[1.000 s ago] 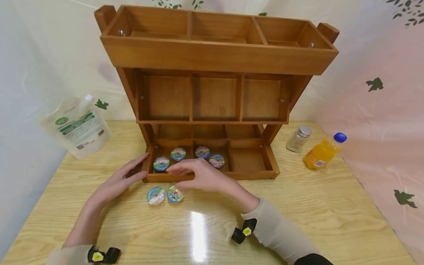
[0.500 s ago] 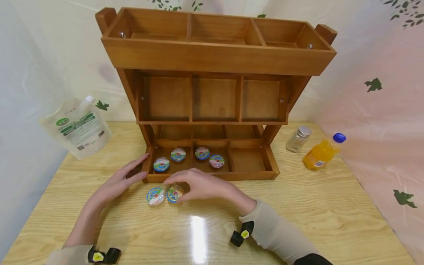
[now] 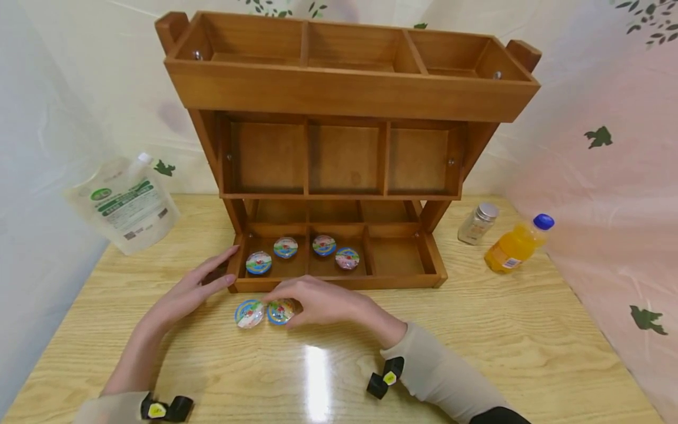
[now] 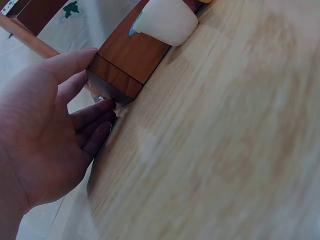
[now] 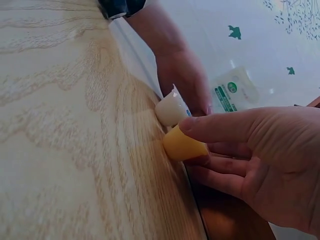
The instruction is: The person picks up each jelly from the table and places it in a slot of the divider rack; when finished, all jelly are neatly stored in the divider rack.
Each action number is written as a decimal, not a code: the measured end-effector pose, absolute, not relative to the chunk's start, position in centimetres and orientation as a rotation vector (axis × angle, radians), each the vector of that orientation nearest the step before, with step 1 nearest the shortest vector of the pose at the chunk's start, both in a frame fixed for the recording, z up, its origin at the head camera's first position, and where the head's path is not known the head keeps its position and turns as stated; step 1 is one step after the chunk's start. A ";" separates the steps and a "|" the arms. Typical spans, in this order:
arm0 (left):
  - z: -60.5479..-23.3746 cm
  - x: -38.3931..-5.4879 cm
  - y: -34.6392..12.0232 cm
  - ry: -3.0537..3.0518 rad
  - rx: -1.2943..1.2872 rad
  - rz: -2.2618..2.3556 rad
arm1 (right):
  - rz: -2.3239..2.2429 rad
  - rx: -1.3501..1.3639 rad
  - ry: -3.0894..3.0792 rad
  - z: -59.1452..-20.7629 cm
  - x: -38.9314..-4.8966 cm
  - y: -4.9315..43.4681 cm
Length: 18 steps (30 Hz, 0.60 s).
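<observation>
My right hand has its thumb and fingers around a yellow jelly cup with a printed lid, which stands on the table before the wooden rack. In the right wrist view the thumb presses one side of the cup and fingertips lie on the other. Close beside it on the left is a white jelly cup. My left hand rests its thumb and fingers against the lower left front corner of the wooden rack. Two cups sit in the bottom left compartment, two more in the middle one.
The rack rises in tiers with divided compartments, and its top tray juts forward. A pouch with a spout stands at the left back. To the right are a glass shaker jar and an orange drink bottle.
My right hand has come down and back from the rack's bottom tray to the yellow jelly cup, and its fingers have closed around it. The left hand has stayed at the rack's corner.
</observation>
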<state>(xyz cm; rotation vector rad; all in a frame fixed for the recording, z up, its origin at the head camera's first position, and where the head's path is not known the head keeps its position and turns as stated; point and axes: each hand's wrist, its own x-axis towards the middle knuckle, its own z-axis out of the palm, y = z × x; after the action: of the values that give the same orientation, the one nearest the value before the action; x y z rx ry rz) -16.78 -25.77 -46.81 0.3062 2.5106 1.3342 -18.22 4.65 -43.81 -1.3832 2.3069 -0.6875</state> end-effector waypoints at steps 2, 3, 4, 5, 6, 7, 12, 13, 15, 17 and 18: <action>-46.8 -16.8 -25.8 2.513 0.301 1.328 | -0.666 -1.381 2.315 -43.8 -18.1 4.6; -46.9 -16.8 -25.8 2.515 0.300 1.324 | -0.656 -1.380 2.318 -43.8 -18.1 4.6; -46.9 -16.8 -25.8 2.518 0.300 1.320 | -0.646 -1.379 2.322 -43.8 -18.1 4.6; -46.9 -16.8 -25.7 2.521 0.300 1.317 | -0.641 -1.378 2.323 -43.8 -18.1 4.6; -47.0 -16.9 -25.7 2.523 0.302 1.314 | -0.640 -1.377 2.322 -43.9 -18.1 4.6; -47.1 -16.9 -25.7 2.524 0.302 1.315 | -0.645 -1.371 2.321 -43.9 -18.1 4.7; -47.1 -17.0 -25.6 2.517 0.303 1.325 | -0.690 -1.381 2.316 -44.1 -18.3 4.9; -47.1 -17.0 -25.6 2.515 0.300 1.326 | -0.699 -1.386 2.316 -44.1 -18.3 5.0; -47.0 -16.9 -25.6 2.516 0.301 1.323 | -0.721 -1.389 2.313 -44.1 -18.4 5.1; -46.9 -16.9 -25.6 2.519 0.296 1.319 | -0.736 -1.380 2.313 -44.0 -18.4 5.3; -46.9 -16.9 -25.7 2.520 0.294 1.317 | -0.748 -1.373 2.314 -44.0 -18.4 5.4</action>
<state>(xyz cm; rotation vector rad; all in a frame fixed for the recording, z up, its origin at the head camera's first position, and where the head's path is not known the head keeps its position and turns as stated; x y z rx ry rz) -16.88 -25.68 -46.92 0.2939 2.5198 1.3166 -18.38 5.43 -43.99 -1.3730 2.3137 -0.7476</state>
